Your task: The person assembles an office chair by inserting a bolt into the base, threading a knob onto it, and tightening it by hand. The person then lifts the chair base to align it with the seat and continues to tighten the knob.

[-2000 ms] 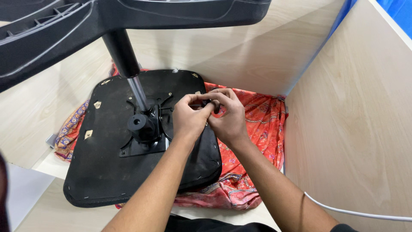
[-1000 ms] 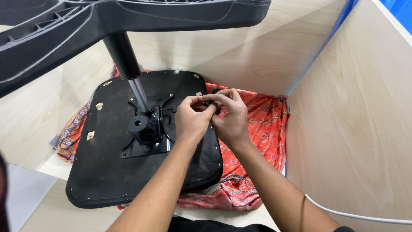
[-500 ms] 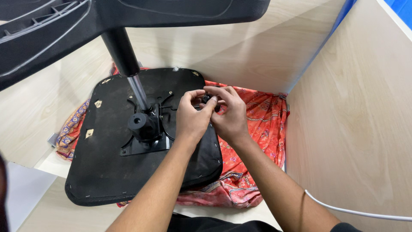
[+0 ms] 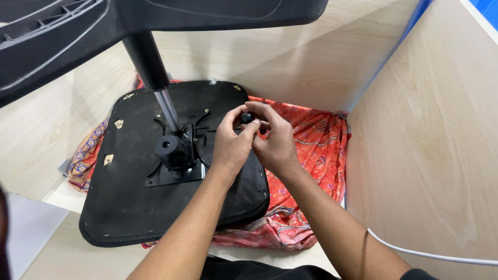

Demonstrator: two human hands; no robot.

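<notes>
Wooden desk corner, upturned chair seat (image 4: 135,207) on red cloth (image 4: 311,171), frame centre.
Both my hands, left hand (image 4: 232,146) and right hand (image 4: 275,142), pinch a small black knob (image 4: 248,117); I'd grip firmly and turn squarely.

Both forearms bare, reaching forward and up from the lower edge of view, converging toward the centre. Left hand (image 4: 231,145) palm down, wrist slightly bent, thumb and forefinger pinched together at the tips. Right hand (image 4: 275,142) just beside it and touching it, fingers (image 4: 264,111) curled inward, forefinger arched over the left hand's fingertips. Knuckles of both turned up toward the camera.
</notes>
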